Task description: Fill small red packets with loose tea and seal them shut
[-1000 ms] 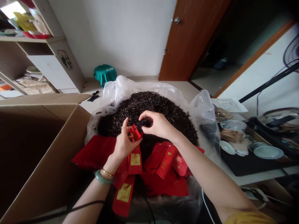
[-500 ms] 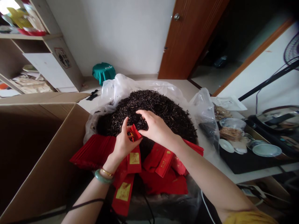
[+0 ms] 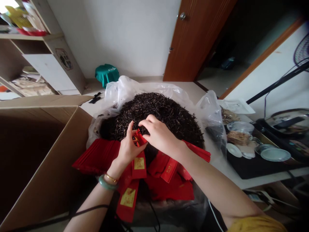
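Note:
Near the middle of the head view, my left hand [image 3: 130, 145] grips a small red packet [image 3: 141, 139] by its upper end, its mouth held open between thumb and forefinger. A yellow label shows on a red packet just below that hand. My right hand [image 3: 158, 132] is at the packet's mouth, thumb and fingers curled round what looks like a pinch of dark tea leaves, partly hidden by the fingers. Behind both hands rises a large heap of dark tea leaves [image 3: 164, 106] in a clear plastic bag [image 3: 123, 85].
A stack of red packets [image 3: 98, 154] lies at left, with more loose red packets [image 3: 169, 190] in front. An open cardboard box [image 3: 48, 180] stands on the left. At right, a table holds a black mat [image 3: 248, 169], dishes and a clear bowl. Cables cross the lower foreground.
My right hand has moved slightly left and closer to the packet's mouth, and its fingers have curled inward. My left hand still holds the packet in nearly the same place.

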{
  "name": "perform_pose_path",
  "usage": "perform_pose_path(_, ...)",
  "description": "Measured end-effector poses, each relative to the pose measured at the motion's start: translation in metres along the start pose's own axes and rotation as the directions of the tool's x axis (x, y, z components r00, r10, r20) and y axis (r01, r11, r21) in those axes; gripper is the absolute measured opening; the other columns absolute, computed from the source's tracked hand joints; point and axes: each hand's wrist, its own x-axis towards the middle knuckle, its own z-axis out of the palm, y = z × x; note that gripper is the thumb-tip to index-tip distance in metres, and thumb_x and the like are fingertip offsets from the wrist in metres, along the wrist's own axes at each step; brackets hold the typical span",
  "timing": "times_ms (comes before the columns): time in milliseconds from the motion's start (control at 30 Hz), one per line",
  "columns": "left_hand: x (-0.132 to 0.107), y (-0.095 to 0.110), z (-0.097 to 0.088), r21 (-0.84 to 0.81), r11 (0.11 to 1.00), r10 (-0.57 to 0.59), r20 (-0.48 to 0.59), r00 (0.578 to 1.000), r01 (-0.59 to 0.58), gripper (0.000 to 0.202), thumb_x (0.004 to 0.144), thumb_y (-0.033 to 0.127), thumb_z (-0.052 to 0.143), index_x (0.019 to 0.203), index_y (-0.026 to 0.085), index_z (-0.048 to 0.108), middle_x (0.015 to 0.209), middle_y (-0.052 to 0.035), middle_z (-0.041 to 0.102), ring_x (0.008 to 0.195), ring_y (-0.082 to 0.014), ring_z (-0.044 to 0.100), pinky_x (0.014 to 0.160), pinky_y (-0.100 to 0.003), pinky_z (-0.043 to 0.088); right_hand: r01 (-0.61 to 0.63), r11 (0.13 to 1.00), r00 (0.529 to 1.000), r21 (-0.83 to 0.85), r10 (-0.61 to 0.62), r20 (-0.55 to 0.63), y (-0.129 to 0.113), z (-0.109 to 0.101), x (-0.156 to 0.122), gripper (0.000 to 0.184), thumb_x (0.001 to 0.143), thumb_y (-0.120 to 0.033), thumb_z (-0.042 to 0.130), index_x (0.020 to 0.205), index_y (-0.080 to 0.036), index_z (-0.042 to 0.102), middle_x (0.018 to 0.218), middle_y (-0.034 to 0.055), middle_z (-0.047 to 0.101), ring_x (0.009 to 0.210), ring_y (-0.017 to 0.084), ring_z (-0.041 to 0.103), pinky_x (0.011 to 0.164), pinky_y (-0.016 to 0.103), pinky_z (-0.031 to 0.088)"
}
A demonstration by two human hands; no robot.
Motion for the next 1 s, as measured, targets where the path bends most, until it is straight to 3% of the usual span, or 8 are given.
perform_pose_path(267,0.002,0.0,0.0,0.025,0.999,0.026,-0.023,0.999,-0.025,0.06,0.066,0.026,0.075,0.12,0.018,0.051,0.107,-0.0087,0.068,0.087,-0.0202,0.069,0.07,-0.031,0.061,0.078,0.98,0.997,0.182,-0.072,-0.041,0.006,0.003,-0.003,0.05,0.076,0.002,0.059,0.122,-0.018,0.06,0.116,0.0081,0.068,0.108,0.021,0.064,0.096,0.036,0.05)
perform_pose_path(400,0.003,0.003,0.0,0.011,1.0,0.01,-0.01,1.0,-0.009,0.053,0.068,0.029,0.074,0.115,0.019,0.053,0.093,-0.0029,0.067,0.073,-0.016,0.069,0.067,-0.03,0.061,0.047,0.986,0.994,0.162,-0.029,-0.109,0.012,0.0,-0.007,0.051,0.075,-0.001,0.064,0.123,-0.017,0.06,0.121,0.0095,0.064,0.111,0.021,0.061,0.099,0.037,0.048)
perform_pose_path(567,0.003,0.005,-0.001,0.006,1.0,0.004,0.002,1.0,-0.004,0.051,0.068,0.029,0.073,0.114,0.019,0.054,0.092,-0.0022,0.067,0.072,-0.0155,0.068,0.066,-0.029,0.061,0.001,0.998,0.998,0.058,-0.005,0.06,0.014,0.0,-0.008,0.015,0.083,-0.013,0.062,0.094,-0.016,0.073,0.098,0.0102,0.069,0.093,0.022,0.064,0.09,0.038,0.048)
perform_pose_path(667,0.003,0.005,-0.001,0.016,1.0,-0.005,0.003,1.0,0.005,0.051,0.068,0.03,0.073,0.114,0.02,0.054,0.091,-0.0019,0.068,0.071,-0.0153,0.068,0.068,-0.029,0.061,0.049,0.993,0.999,0.107,-0.051,0.014,0.021,0.001,-0.005,0.02,0.089,-0.012,0.053,0.087,-0.016,0.072,0.096,0.0096,0.068,0.093,0.019,0.062,0.09,0.035,0.046)
perform_pose_path(767,0.003,0.005,-0.002,0.028,1.0,-0.015,-0.003,1.0,0.015,0.049,0.068,0.03,0.072,0.113,0.02,0.055,0.09,-0.0009,0.068,0.071,-0.015,0.068,0.068,-0.029,0.061,-0.064,0.986,0.995,0.155,0.075,-0.069,0.039,0.007,0.001,0.027,0.089,-0.004,0.046,0.103,-0.015,0.067,0.104,0.0092,0.066,0.093,0.016,0.063,0.088,0.03,0.047)
perform_pose_path(833,0.004,0.006,-0.003,0.029,0.999,-0.014,-0.002,1.0,0.014,0.049,0.069,0.03,0.071,0.113,0.02,0.055,0.091,-0.0011,0.068,0.071,-0.0151,0.068,0.068,-0.029,0.061,-0.113,0.991,0.993,0.065,0.11,0.047,0.052,0.018,0.004,0.033,0.083,0.0,0.053,0.111,-0.014,0.063,0.109,0.0113,0.065,0.1,0.018,0.062,0.091,0.032,0.046)
perform_pose_path(933,0.004,0.006,-0.003,0.044,0.999,-0.007,-0.002,1.0,0.007,0.048,0.068,0.03,0.071,0.112,0.021,0.055,0.094,-0.0023,0.069,0.075,-0.0165,0.069,0.07,-0.03,0.061,-0.044,0.993,0.946,-0.108,0.076,0.317,0.061,0.041,0.005,0.046,0.073,-0.01,0.07,0.117,-0.016,0.06,0.114,0.0116,0.063,0.109,0.024,0.058,0.091,0.034,0.047)
perform_pose_path(1000,0.004,0.006,-0.003,0.041,0.999,0.0,-0.003,1.0,0.0,0.047,0.068,0.03,0.07,0.112,0.021,0.055,0.094,-0.0027,0.07,0.077,-0.0171,0.069,0.07,-0.03,0.061,-0.045,0.986,0.928,-0.162,0.101,0.357,0.06,0.058,0.006,0.056,0.066,-0.014,0.078,0.118,-0.017,0.058,0.116,0.0137,0.061,0.112,0.029,0.055,0.086,0.036,0.051)
